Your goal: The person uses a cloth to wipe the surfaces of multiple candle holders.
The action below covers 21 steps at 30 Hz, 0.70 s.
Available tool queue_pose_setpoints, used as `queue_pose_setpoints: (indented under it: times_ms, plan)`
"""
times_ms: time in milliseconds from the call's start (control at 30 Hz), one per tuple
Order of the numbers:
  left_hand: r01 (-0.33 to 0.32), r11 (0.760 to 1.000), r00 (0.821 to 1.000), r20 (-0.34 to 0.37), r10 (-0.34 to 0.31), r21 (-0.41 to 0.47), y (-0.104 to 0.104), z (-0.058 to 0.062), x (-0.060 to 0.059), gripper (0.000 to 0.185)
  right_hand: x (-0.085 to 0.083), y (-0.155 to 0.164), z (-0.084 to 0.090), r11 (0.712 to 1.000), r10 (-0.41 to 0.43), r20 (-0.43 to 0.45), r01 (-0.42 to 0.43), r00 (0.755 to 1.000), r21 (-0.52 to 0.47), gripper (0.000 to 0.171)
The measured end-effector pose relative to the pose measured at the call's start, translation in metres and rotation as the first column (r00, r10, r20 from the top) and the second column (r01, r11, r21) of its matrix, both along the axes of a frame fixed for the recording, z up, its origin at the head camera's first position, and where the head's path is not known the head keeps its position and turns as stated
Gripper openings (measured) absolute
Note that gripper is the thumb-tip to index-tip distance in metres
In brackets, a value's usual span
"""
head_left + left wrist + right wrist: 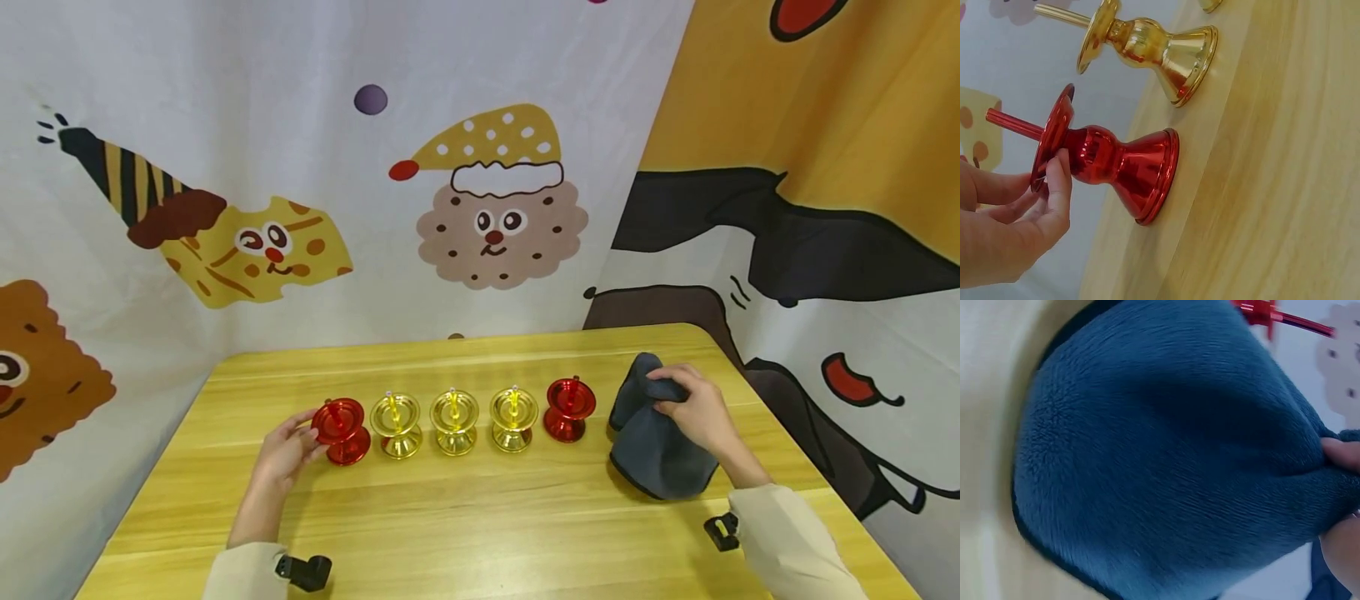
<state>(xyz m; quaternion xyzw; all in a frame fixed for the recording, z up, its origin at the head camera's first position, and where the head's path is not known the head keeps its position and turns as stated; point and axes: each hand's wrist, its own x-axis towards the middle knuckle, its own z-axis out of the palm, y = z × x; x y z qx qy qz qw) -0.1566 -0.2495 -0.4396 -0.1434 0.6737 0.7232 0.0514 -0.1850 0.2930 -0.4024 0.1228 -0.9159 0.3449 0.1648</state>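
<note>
Head view first, and I start at the far left of the wooden table (480,533): my left hand (285,454) is at the leftmost red candle holder (341,431), fingers and thumb pinching the rim of its top dish. Left wrist view confirms it for me: fingertips (1060,178) curl over the dish edge of that red holder (1116,164), which stands upright on its flared base with its thin red spike pointing away from the table.

Moving right along the row I see three gold candle holders, first (396,425), second (454,422), third (513,418), each upright and just beside the next. Then comes a second red candle holder (568,409), closing the line of five.

Further right, near that last red one but apart from it, my right hand (693,410) grips a dark blue-grey fleece cloth (656,454), bunched up off the table at its top, lower part resting on the wood. Right wrist view shows the fingers (1341,453) clamped into a fold of the cloth (1166,462).
</note>
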Motion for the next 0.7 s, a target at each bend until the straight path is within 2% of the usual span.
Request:
queue_pose_setpoints:
  times_ms: [167, 367, 533, 633, 700]
  plan:
    - [0.0, 1.0, 1.0, 0.007, 0.0, 0.004, 0.0, -0.001, 0.001, 0.047, -0.01, -0.006, -0.032, 0.997, 0.034, -0.028, -0.032, 0.999, 0.073, 0.041]
    - [-0.002, 1.0, 1.0, 0.021, 0.002, -0.007, 0.0, 0.0, 0.002, 0.049, -0.021, -0.011, -0.054, 0.975, 0.021, 0.076, -0.037, 0.997, 0.221, 0.044]
    - [-0.014, 1.0, 0.999, 0.032, 0.015, -0.017, 0.001, -0.001, 0.004, 0.05, -0.027, -0.01, -0.059, 0.941, -0.042, 0.183, -0.023, 0.982, 0.338, 0.054]
    - [-0.029, 0.997, 0.999, 0.034, 0.031, -0.066, 0.001, -0.002, 0.004, 0.051, -0.028, -0.009, -0.054, 0.944, -0.072, 0.223, -0.006, 0.972, 0.33, 0.057]
    - [-0.052, 0.989, 0.998, 0.028, 0.056, -0.138, 0.0, 0.0, 0.005, 0.054, -0.026, -0.008, -0.048, 0.951, -0.086, 0.221, 0.014, 0.971, 0.309, 0.059]
